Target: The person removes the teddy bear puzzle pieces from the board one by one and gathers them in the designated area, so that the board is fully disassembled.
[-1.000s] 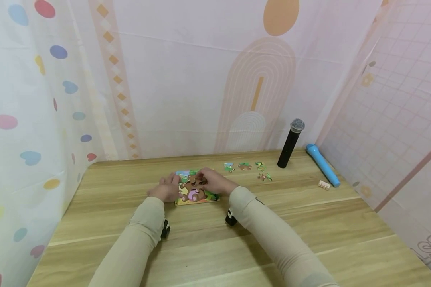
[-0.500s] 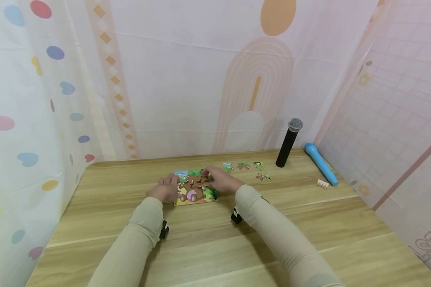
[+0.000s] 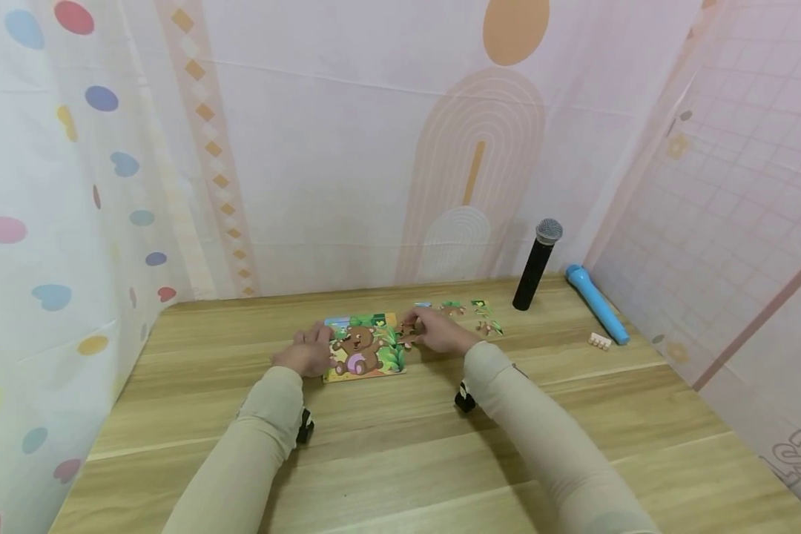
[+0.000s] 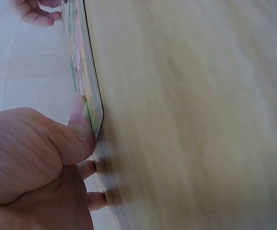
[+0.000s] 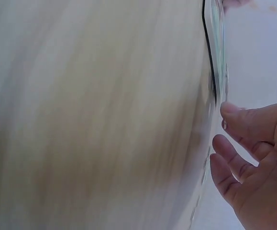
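1. A bear puzzle board (image 3: 366, 348) lies flat on the table (image 3: 374, 452), between the two hands and touching the left one.
2. The left hand (image 3: 305, 353) is at the board's left edge, its fingers loosely spread rather than curled into a grip. In the left wrist view the thumb (image 4: 81, 129) rests on the board at a corner, and two other fingertips reach down to the table beside it.
3. The right hand (image 3: 440, 331) pinches a brown piece (image 3: 406, 335) narrowly between thumb and fingertips. The piece is at the fingertips, on the hand's left, just beside the board's right edge.
4. In the right wrist view only a sliver of the piece shows by the thumb; the other fingers are bent and hold nothing else.
5. Four loose pieces (image 3: 452, 308) lie beyond and to the right of the right hand, one partly hidden by it.
6. Farther right, a black microphone (image 3: 534, 267) stands upright; a blue microphone (image 3: 597, 304) lies near a pale pink block (image 3: 599, 341).
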A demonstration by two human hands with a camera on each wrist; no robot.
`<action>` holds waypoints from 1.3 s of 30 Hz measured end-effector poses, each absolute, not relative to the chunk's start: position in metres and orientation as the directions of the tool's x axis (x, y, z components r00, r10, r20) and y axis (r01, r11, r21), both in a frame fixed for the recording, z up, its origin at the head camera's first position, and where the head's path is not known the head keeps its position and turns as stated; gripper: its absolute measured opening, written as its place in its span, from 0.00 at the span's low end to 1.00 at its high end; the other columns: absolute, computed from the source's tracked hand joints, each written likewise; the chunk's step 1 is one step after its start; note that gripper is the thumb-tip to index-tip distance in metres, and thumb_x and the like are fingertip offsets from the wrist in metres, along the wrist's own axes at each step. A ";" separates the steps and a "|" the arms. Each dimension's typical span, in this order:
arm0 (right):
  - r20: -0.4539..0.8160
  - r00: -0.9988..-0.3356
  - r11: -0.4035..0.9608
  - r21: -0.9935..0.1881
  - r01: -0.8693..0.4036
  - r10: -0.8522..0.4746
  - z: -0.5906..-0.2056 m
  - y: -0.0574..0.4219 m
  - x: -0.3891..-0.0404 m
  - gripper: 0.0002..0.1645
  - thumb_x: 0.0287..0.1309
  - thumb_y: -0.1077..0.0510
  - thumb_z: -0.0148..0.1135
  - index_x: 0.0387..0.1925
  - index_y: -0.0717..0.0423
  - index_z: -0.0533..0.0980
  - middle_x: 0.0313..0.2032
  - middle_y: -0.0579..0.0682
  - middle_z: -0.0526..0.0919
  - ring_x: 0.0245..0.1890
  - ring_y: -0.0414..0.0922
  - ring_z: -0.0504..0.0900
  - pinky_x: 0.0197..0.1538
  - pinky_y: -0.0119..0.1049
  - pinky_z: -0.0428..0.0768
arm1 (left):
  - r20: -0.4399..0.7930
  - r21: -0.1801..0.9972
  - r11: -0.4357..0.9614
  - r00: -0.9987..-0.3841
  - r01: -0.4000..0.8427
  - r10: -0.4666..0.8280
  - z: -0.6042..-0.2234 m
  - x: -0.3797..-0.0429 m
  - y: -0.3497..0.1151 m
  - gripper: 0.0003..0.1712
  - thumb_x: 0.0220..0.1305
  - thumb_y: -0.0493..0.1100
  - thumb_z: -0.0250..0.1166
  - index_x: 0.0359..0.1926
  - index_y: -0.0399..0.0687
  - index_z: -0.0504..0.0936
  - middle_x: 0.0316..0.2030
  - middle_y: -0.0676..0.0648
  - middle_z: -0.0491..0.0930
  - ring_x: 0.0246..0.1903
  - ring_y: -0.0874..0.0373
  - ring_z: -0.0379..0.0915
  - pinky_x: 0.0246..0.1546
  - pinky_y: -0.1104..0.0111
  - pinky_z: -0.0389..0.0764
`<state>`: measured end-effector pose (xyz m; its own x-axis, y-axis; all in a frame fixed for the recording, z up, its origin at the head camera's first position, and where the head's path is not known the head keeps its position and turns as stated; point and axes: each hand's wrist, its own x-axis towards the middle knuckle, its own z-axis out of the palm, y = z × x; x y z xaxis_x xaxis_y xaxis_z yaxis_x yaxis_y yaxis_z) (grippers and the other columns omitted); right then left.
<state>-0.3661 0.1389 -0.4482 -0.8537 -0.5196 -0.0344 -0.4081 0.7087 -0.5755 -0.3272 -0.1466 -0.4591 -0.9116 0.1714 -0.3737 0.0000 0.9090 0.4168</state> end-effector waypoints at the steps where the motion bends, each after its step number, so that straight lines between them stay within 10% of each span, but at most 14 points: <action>1: -0.037 -0.855 0.706 -0.583 -0.402 -0.518 -0.447 0.142 -0.366 0.24 0.65 0.73 0.61 0.60 0.62 0.72 0.58 0.56 0.77 0.58 0.52 0.77 0.60 0.44 0.78 | -0.375 0.416 0.909 -0.911 0.000 0.172 -0.458 -0.327 -0.146 0.34 0.77 0.44 0.53 0.77 0.43 0.52 0.80 0.38 0.28 0.76 0.31 0.22 0.56 0.17 0.31; 39: -0.088 -0.920 0.778 -0.568 -0.269 -0.383 -0.438 0.221 -0.365 0.23 0.63 0.75 0.59 0.58 0.63 0.73 0.57 0.59 0.78 0.58 0.54 0.76 0.60 0.47 0.75 | -0.364 0.426 0.905 -0.914 0.005 0.177 -0.448 -0.318 -0.146 0.31 0.77 0.44 0.54 0.75 0.47 0.54 0.81 0.39 0.29 0.77 0.32 0.26 0.59 0.18 0.39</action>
